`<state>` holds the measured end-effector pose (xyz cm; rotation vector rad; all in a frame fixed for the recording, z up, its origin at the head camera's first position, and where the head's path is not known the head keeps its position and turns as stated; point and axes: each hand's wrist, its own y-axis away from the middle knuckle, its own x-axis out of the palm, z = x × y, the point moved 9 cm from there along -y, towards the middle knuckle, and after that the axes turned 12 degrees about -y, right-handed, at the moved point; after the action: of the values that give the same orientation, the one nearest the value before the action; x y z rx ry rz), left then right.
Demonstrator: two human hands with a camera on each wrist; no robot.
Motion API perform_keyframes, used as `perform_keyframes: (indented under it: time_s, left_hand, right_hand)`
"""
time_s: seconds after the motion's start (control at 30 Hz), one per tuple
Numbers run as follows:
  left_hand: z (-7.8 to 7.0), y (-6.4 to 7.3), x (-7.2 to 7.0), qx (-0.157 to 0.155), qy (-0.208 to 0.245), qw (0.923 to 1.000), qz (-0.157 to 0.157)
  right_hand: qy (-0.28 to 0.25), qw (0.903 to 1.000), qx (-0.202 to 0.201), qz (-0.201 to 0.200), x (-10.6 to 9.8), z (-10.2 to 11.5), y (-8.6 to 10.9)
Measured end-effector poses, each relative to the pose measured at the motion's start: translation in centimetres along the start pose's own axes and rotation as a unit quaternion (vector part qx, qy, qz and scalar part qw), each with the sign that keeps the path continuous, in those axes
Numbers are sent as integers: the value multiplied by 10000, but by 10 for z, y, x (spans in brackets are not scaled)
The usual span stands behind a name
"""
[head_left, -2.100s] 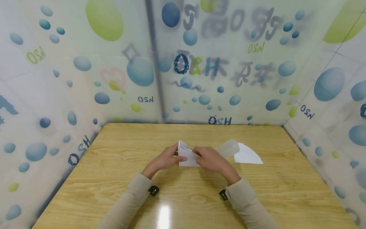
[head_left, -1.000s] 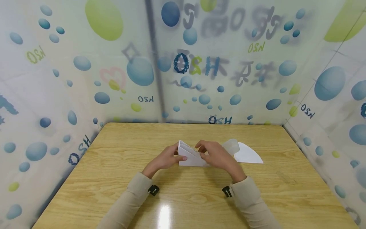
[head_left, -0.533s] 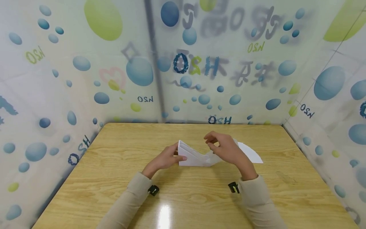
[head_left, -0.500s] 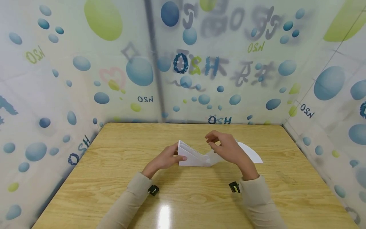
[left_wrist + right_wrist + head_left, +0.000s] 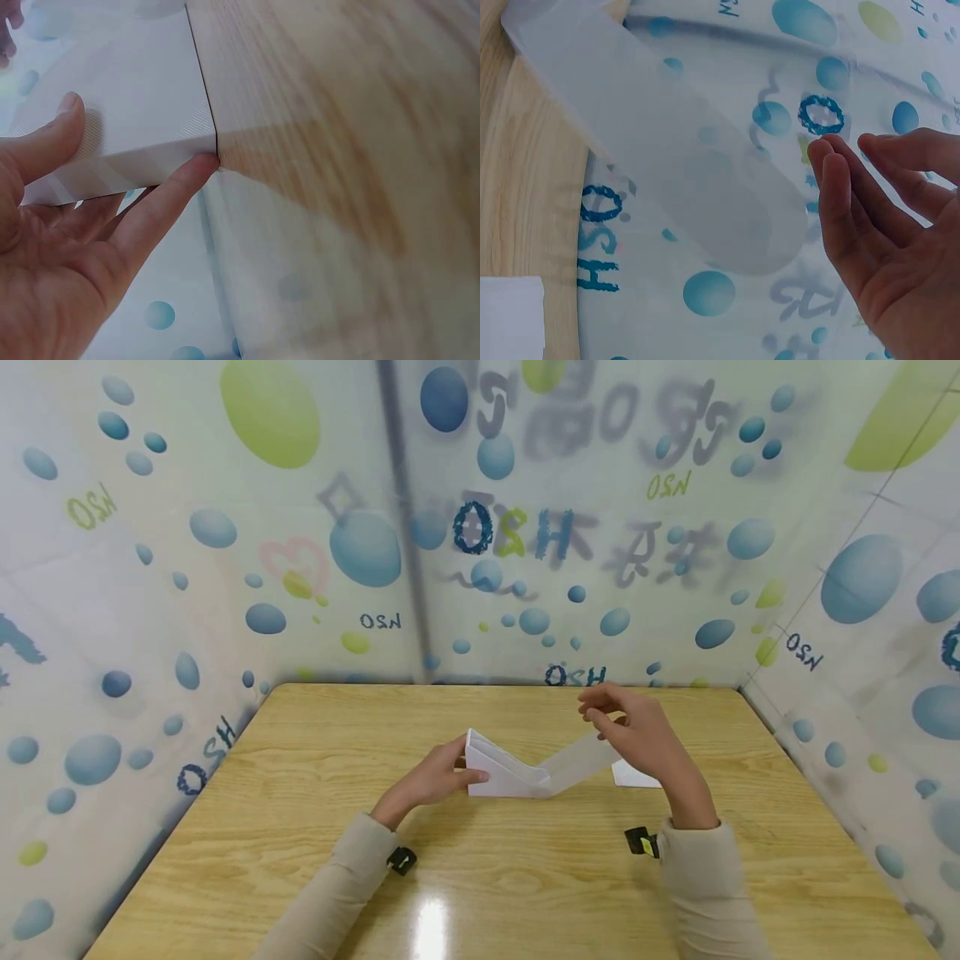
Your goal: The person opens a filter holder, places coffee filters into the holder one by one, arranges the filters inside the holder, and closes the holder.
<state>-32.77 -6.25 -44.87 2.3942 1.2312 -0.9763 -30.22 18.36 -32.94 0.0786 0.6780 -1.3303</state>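
A white box point(image 5: 501, 778) with a sloping, layered opening stands on the table. My left hand point(image 5: 431, 774) grips its left end, thumb on the near face and fingers behind. In the left wrist view, the index fingertip reaches the lower corner of the white box point(image 5: 150, 90). From the box's low right end a long translucent flap point(image 5: 581, 766) slants up to the right. My right hand point(image 5: 641, 731) is raised over the flap's far end, fingers loosely bent and holding nothing. In the right wrist view, the rounded end of the flap point(image 5: 727, 202) lies just beside its fingertips.
Behind the flap and my right hand, a white paper piece point(image 5: 636, 777) lies on the wooden table point(image 5: 480, 877), partly hidden. Patterned wall sheeting point(image 5: 525, 610) rises at the table's back and sides. A black clip hangs by each cuff.
My right hand has drawn away from the box's opening, moving right and up, and more of the flap shows. My left hand and the box stay put.
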Motion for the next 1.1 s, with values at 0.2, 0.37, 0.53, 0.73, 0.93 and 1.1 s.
perform_keyframes:
  time_s: [0.2,0.37,0.53,0.73,0.93,1.1]
  left_hand:
    - [-1,0,0,24,-21,10000,-5]
    - [-1,0,0,14,-26,10000,-4]
    - [0,0,-1,28,-41,10000,-15]
    - [1,0,0,38,-45,10000,-20]
    - [-1,0,-2,26,-87,9999,-51]
    - [-3,1,-2,37,-42,10000,-29]
  right_hand:
    - [-60,9994,279,-200,-20,-10,5]
    - [-116,9986,407,-314,-34,-22,8]
    - [-10,9980,477,-419,-43,-33,9]
    - [269,9972,466,-514,-48,-44,8]
    - [563,9954,588,-504,-53,-57,10]
    - [775,9934,703,-478,-56,-68,12]
